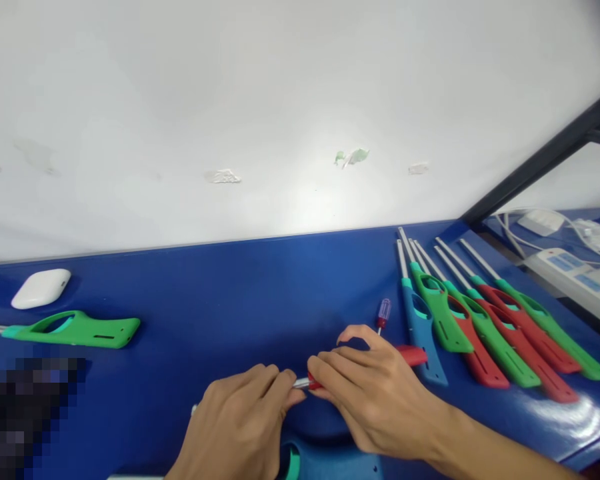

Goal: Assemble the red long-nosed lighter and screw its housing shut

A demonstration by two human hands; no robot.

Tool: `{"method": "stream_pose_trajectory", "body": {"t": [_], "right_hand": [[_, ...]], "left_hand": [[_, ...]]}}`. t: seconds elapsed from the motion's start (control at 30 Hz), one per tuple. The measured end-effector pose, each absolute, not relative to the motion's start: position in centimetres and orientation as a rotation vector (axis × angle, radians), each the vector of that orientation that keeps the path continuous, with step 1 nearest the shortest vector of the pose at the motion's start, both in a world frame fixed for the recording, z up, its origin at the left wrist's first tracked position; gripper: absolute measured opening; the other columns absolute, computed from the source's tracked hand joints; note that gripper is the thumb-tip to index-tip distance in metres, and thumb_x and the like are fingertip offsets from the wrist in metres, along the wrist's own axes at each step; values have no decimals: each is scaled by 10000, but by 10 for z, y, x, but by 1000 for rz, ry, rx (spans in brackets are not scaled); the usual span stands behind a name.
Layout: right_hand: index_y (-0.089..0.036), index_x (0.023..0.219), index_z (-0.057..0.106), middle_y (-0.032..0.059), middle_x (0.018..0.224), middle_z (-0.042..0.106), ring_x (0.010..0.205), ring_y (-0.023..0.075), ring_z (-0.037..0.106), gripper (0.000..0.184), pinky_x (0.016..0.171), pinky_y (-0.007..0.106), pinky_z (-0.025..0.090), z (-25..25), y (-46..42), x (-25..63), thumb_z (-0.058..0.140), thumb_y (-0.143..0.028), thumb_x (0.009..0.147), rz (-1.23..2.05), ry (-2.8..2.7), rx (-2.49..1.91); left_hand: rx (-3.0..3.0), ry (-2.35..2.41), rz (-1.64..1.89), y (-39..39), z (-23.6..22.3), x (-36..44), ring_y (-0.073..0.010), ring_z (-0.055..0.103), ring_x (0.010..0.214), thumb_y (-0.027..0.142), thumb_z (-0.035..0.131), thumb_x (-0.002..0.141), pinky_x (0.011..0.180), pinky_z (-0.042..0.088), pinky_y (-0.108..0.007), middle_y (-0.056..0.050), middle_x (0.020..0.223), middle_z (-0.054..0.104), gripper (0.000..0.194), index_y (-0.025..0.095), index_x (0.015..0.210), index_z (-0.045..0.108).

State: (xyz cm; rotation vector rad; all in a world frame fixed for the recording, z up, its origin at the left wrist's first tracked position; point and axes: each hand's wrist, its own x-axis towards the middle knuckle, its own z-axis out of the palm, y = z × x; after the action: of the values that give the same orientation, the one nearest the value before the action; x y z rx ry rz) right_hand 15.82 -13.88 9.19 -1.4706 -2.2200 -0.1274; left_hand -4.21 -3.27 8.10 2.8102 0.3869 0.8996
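My left hand [240, 427] is closed around the thin metal tube of a red long-nosed lighter [414, 355] low in the middle of the blue table. My right hand [375, 393] wraps over the lighter's red handle, whose end sticks out to the right of the fingers. A small screwdriver with a red and clear handle [383, 313] lies just beyond my right hand. Part of a blue lighter [330, 463] lies under both hands at the bottom edge.
Several finished lighters, blue, green and red, lie side by side at the right [485, 327]. One green lighter [75, 329] and a white case [41, 288] are at the left. White power strips [575, 273] sit far right. A white wall [280, 113] backs the table [230, 293].
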Motion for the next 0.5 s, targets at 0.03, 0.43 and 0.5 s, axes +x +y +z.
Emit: {"method": "stream_pose_trajectory", "body": {"t": [0.03, 0.43, 0.5], "right_hand": [[-68, 1140, 649, 76, 944, 755, 712, 177, 661, 258, 880, 414, 408, 91, -139, 158, 394, -89, 1110, -121, -2219, -1470], [-112, 1116, 623, 64, 903, 745, 649, 174, 614, 239, 867, 404, 401, 96, -141, 160, 385, -97, 1097, 13, -2185, -1471], [-103, 1143, 620, 65, 906, 745, 656, 176, 615, 231, 890, 410, 395, 97, -141, 160, 394, -100, 1096, 21, -2173, -1467]], "left_hand": [[2841, 378, 948, -33, 82, -42, -168, 668, 585, 130, 460, 1062, 495, 473, -320, 9, 736, 688, 209, 170, 1004, 657], [2918, 279, 1153, -34, 79, -41, -147, 704, 651, 50, 506, 1028, 606, 492, -327, -17, 817, 755, 189, 100, 1060, 686], [2885, 281, 1167, -34, 77, -42, -144, 714, 679, 35, 533, 1008, 640, 497, -322, -22, 864, 775, 187, 99, 1074, 696]]}}
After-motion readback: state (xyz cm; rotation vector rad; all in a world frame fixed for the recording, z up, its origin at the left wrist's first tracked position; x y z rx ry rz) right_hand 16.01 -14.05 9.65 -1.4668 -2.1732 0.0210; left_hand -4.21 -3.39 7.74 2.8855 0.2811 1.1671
